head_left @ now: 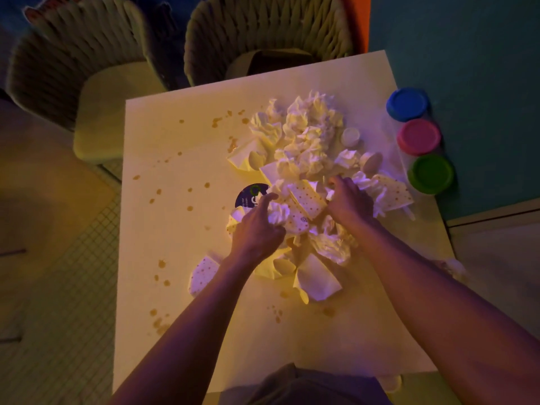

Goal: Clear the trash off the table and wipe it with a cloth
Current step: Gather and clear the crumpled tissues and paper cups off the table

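Trash pile [306, 159] mid-table [175, 331]; three tubs [418, 136] along right edge.

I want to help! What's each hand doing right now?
Left hand: fingers curled, gripping crumpled napkins.
Right hand: fingers curled into the trash pile, gripping paper.

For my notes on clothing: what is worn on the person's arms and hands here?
Nothing that shows. Both forearms are bare as far up as the view reaches, with no sleeve visible. The left hand and right hand wear no gloves, and I see no watch, bracelet or ring, though the dim coloured light could hide small details.
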